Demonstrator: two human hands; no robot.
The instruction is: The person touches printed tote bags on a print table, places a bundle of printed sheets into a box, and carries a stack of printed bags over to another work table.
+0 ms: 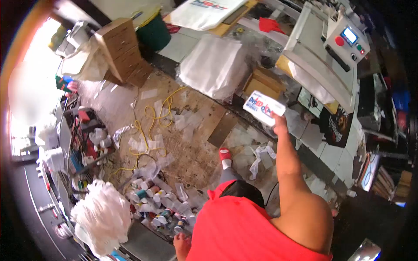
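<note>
My right hand [280, 124] is closed on the near right corner of a white printed sheet [261, 106] with blue and red lettering; whether it is one sheet or a thin stack I cannot tell. My arm is stretched out toward an open cardboard box [264, 83], and the sheet covers part of the box's near side. My left hand [182, 243] hangs low at the bottom edge, fingers loosely apart with nothing visible in them. Near it lies a heap of jars and bottles [163, 202].
A heat press [320, 65] with a lit control panel stands at the right. White plastic bags [213, 65] lie beyond the box, and a printed white bag [204, 13] is at the top. A yellow cord [150, 122] and scraps litter the floor. Cartons [119, 48] stand upper left.
</note>
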